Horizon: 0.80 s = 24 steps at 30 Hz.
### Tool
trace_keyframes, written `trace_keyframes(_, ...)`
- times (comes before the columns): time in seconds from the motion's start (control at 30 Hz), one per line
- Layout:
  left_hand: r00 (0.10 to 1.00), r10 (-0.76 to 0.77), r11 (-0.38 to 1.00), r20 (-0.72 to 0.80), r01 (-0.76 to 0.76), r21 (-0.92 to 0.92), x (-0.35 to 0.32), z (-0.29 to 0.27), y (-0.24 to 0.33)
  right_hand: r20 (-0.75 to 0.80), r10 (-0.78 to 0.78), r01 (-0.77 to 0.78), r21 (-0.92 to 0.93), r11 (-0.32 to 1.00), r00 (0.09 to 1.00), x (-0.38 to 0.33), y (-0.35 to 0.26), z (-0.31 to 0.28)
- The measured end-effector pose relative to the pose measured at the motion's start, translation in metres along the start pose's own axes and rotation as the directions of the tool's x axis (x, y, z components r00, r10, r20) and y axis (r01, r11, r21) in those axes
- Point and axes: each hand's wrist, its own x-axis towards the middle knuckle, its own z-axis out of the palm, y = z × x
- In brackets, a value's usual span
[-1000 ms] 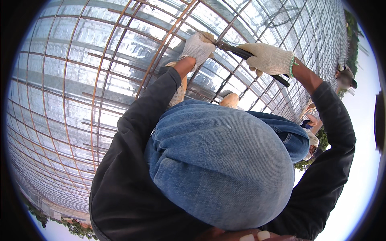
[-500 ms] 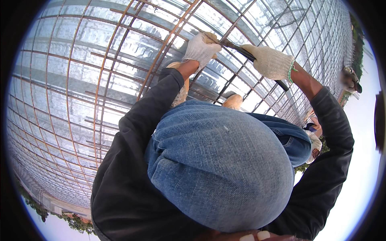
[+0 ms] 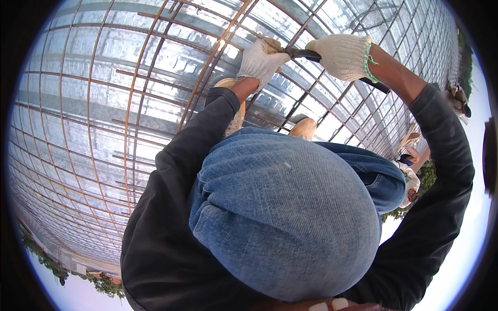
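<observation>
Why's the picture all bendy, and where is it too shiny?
Head view: the fisheye lens bends the steel bars into curves, most near the edge; head view again: glare whitens patches of the metal sheets under the bars, and the sky at right looks almost white.

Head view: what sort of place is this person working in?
Probably an outdoor construction site: a grid of steel bars spreads over shiny metal sheeting, the gloved right hand grips a black-handled tool, and open sky shows beyond.
</observation>
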Motion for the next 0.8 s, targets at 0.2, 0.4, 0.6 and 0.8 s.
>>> trace_keyframes(0.2,0.997,0.079,0.996,-0.018,-0.079,0.03,0.006,-0.003,-0.014,-0.026,0.051,-0.043,0.246,0.968,0.998,-0.01,0.003,0.004)
trace_keyframes(0.4,0.992,0.123,0.975,-0.041,-0.113,0.189,0.01,-0.003,-0.018,0.142,0.055,-0.138,0.681,0.719,0.988,-0.023,0.016,0.019)
trace_keyframes(0.6,0.998,0.011,1.0,-0.054,-0.012,-0.012,0.005,-0.002,-0.014,-0.003,0.16,-0.151,0.324,0.934,0.987,-0.028,0.016,0.024)
trace_keyframes(0.8,0.996,0.002,0.997,-0.087,-0.009,-0.074,0.008,0.004,-0.019,-0.46,-0.025,-0.114,-0.271,0.956,0.888,-0.055,0.022,0.038)
